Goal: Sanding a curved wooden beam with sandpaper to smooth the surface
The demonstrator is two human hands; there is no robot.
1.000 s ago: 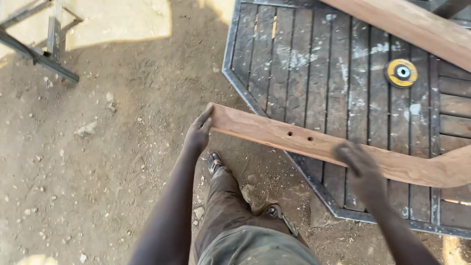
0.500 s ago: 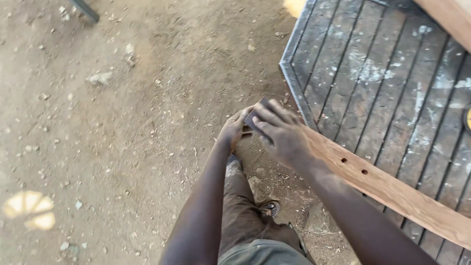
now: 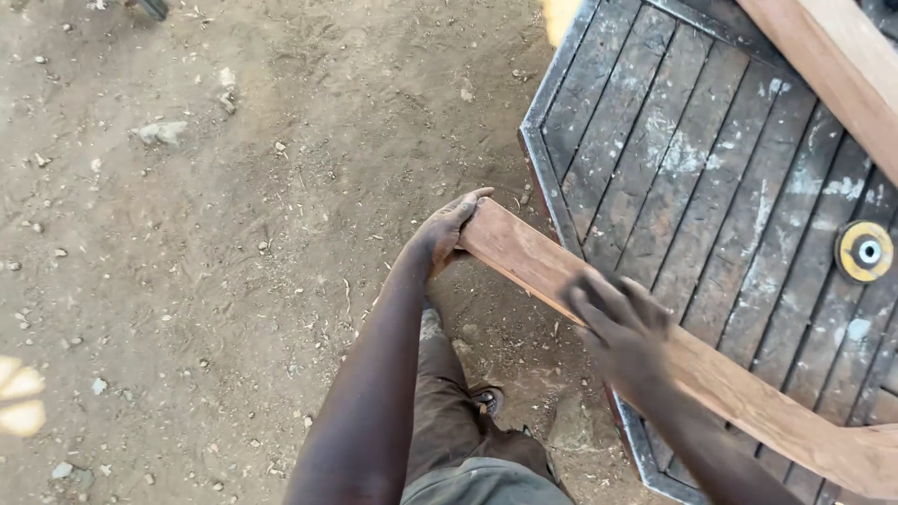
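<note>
Wood plank (image 3: 524,257) end in closed left hand (image 3: 447,229) grip; right hand (image 3: 622,323) flat, open, mid-plank.

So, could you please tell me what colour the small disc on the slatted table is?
Disc: yellow with a dark ring, head view.

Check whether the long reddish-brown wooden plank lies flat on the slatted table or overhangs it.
Overhanging: the long reddish-brown wooden plank crosses the dark slatted table's corner, its end past the rim over dirt, gripped by the left hand.
</note>
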